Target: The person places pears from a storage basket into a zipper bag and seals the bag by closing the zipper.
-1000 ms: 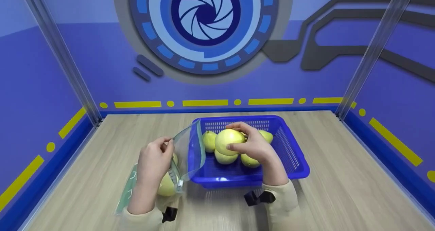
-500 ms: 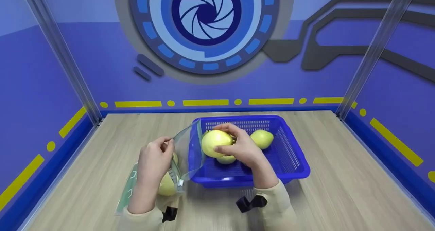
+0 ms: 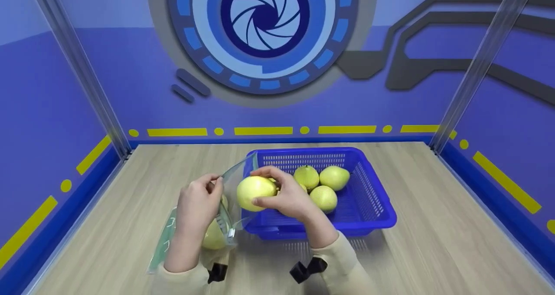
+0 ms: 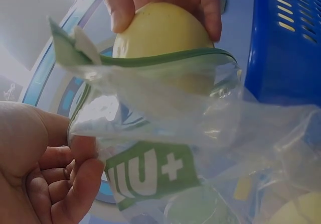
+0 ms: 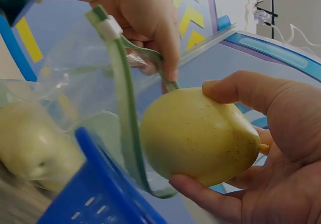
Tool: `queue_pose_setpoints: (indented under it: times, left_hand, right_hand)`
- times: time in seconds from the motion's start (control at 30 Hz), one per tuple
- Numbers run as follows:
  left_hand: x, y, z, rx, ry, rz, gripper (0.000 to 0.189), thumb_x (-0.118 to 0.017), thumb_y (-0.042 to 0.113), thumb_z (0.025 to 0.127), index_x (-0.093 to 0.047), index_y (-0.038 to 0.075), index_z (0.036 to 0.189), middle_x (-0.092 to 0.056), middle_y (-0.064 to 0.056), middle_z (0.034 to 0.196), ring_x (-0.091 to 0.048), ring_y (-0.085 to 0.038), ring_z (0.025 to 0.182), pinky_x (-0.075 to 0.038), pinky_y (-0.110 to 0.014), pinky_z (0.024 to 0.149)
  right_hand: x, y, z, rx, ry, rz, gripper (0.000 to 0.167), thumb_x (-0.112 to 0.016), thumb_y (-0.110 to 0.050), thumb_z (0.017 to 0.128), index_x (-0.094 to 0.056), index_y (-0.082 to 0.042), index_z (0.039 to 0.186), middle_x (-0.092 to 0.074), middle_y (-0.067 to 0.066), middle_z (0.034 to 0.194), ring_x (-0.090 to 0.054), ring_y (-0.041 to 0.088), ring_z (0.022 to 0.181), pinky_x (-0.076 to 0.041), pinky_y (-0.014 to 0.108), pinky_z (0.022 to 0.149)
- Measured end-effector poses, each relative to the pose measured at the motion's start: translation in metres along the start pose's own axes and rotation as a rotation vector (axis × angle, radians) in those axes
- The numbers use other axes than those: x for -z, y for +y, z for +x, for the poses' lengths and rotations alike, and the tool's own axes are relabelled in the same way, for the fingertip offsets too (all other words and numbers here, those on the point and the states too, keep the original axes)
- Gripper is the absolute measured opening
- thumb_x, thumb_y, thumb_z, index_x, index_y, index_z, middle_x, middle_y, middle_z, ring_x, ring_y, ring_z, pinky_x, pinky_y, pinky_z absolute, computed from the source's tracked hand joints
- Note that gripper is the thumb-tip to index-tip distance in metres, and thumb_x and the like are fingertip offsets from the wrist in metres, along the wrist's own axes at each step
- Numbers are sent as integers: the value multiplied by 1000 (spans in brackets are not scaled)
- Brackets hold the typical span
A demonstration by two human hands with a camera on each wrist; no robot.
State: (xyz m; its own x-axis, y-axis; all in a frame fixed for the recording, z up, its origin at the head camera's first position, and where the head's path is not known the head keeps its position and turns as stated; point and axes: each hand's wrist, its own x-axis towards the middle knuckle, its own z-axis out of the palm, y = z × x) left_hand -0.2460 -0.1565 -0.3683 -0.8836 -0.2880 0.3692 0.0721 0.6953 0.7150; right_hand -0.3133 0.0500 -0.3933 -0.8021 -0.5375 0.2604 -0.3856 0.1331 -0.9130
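Pale wood-grained table (image 3: 433, 208), pushed into a booth of blue-violet wall panels (image 3: 130, 82), with yellow dashes along the base, slanting metal posts (image 3: 82, 65) in the corners and a big camera-shutter emblem (image 3: 265, 18) on the back. A second ago the yellow-green pear (image 3: 255, 193) was over the fruit in the basket; now it's been carried leftward to the mouth of the clear zip bag (image 4: 155, 171), though how far in it sits I can't tell. The right hand (image 3: 291, 195) grips it, thumb on one side and fingers on the other, and its shift has uncovered more of the loose pears (image 3: 334, 178). The left hand (image 3: 197, 201) has stayed put, pinching the green-edged lip so the opening stands wide, white slider (image 3: 231, 233) hanging at the near end. More fruit (image 3: 213, 236) shows through the plastic below, partly hidden by the left forearm. Just right of the bag stands the blue basket (image 3: 364, 228), its left wall close behind the opening; the right hand covers part of what lies inside. Black wrist mounts (image 3: 217, 272) sit at both cream sleeves (image 3: 180, 281).
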Motion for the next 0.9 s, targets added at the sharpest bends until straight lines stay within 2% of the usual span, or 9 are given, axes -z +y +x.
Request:
queue_pose_setpoints:
  times: [0.3, 0.47, 0.6, 0.73, 0.9]
  left_hand:
    - [0, 1, 1, 39, -37, -4, 26, -62, 17, 100, -75, -1, 113, -60, -5, 70, -50, -12, 54, -40, -24, 50]
    - [0, 3, 1, 55, -36, -8, 26, -62, 18, 100, -76, 0, 113, -59, -5, 70, -49, -13, 54, -40, -23, 49]
    - [0, 3, 1, 51, -26, -8, 26, -62, 17, 100, -76, 0, 113, -60, -5, 70, -48, -12, 54, -39, -23, 50]
    - [0, 2, 1, 36, -14, -8, 26, -62, 17, 100, -76, 0, 112, -61, -5, 70, -49, -12, 54, -39, -24, 50]
    - [1, 1, 1, 51, -24, -8, 27, -61, 19, 100, -76, 0, 113, -60, -4, 70, -50, -12, 56, -39, -23, 50]
  right_hand:
    - [-27, 7, 4, -20, -12, 23, 55, -82, -14, 86, -61, -18, 136, -60, 5, 136, -62, 20, 112, -57, 38, 94]
    - [-40, 11, 5, -9, -10, -3, 56, -82, -15, 86, -60, -16, 137, -62, 6, 137, -63, 19, 110, -57, 36, 94]
    - [-47, 13, 5, 10, -11, -28, 56, -81, -18, 89, -59, -15, 140, -61, 6, 141, -62, 21, 117, -54, 40, 99]
    - [-52, 14, 5, 35, -9, -24, 55, -79, -17, 91, -56, -12, 141, -58, 8, 147, -61, 28, 126, -53, 43, 105]
    - [-54, 14, 6, 37, -33, 57, 52, -74, -8, 93, -55, -9, 141, -54, 13, 151, -59, 37, 134, -57, 43, 102]
